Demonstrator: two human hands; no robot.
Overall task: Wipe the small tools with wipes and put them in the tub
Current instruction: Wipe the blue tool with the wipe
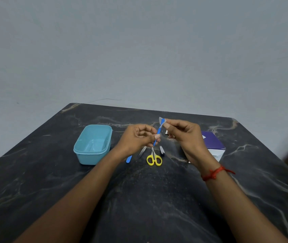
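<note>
A: In the head view, our left hand [138, 139] pinches a thin blue plastic tool [157, 133] at its lower part, held tilted above the dark marbled table [148, 199].
B: Yes, and our right hand [183, 135] pinches a small pale wipe [162, 121] round its top end.
A: The smooth light-blue tub [90, 158], rectangular with rounded corners, stands near, to the left of our left hand.
B: Yellow-handled scissors [154, 159] lie below the hands. On the purple box [211, 141] we cannot read any writing.

The left hand [136, 137] holds a thin blue tool [157, 133] by its low end. The right hand [183, 135] pinches a little wipe [161, 120] on its top end. Below them, yellow scissors [154, 159], tweezers [142, 151] and a clipper [162, 149] lie on the dark surface [139, 199]. A blue tub [80, 146] sits to the left.
</note>
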